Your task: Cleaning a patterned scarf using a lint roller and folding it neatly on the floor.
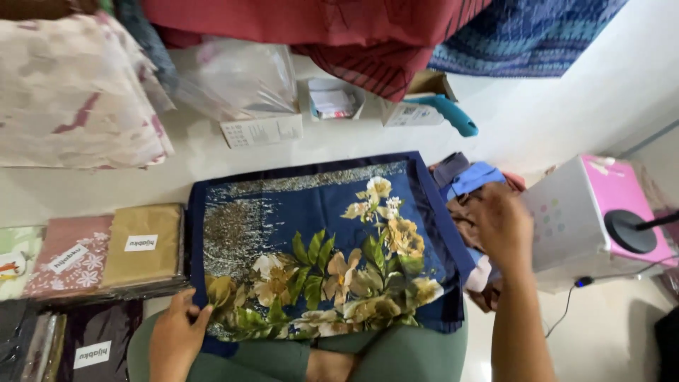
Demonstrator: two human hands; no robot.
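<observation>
Head camera is showing us a folded navy floral scarf (pixel 325 247) lying square across our lap — our left hand (pixel 175 338) is pinching its near-left corner, while our right hand (pixel 503 225), fingers loosely curled, is reaching right into a pile of cloths (pixel 467 185), gripping nothing we can see.

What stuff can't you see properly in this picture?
- Head view: the fingertips of the right hand are blurred, so whether they grip the pile of cloths is unclear.
- The lower left corner of the blue flowered cloth is covered by the left hand.
- The dark packets at bottom left are cut off by the picture's edge.
- The things in the small white box are too small to tell.
</observation>
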